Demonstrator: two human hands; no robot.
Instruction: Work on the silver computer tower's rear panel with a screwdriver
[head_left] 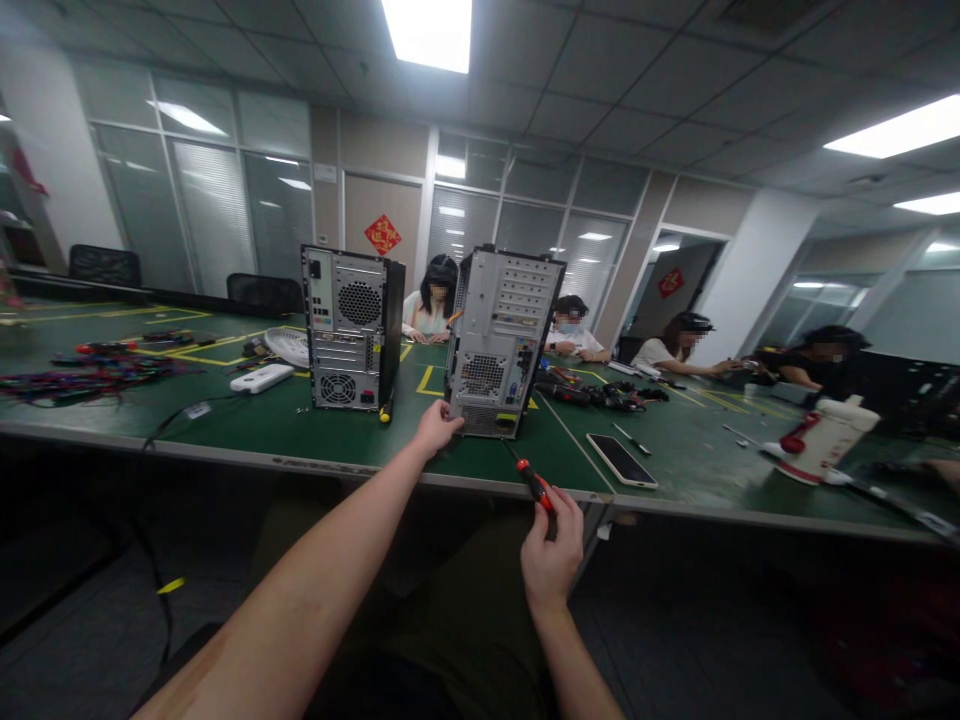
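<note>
A computer tower (491, 340) stands upright on the green table (397, 445), its metal back panel facing me. My left hand (436, 430) touches the lower left edge of this tower; what its closed fingers hold, if anything, is too small to make out. In my right hand (553, 545) is a red and black screwdriver (534, 484), its shaft pointing up and left towards the tower's bottom edge. To the left stands a second tower (346, 335), also with its back panel towards me, and a yellow and black screwdriver (386, 408) beside its base.
A phone (621, 460) and another screwdriver (631, 439) lie right of the towers. Further right is a white and red container (829, 440). Left are a white power strip (262, 378) and tangled cables (97, 375). Several people sit across the table.
</note>
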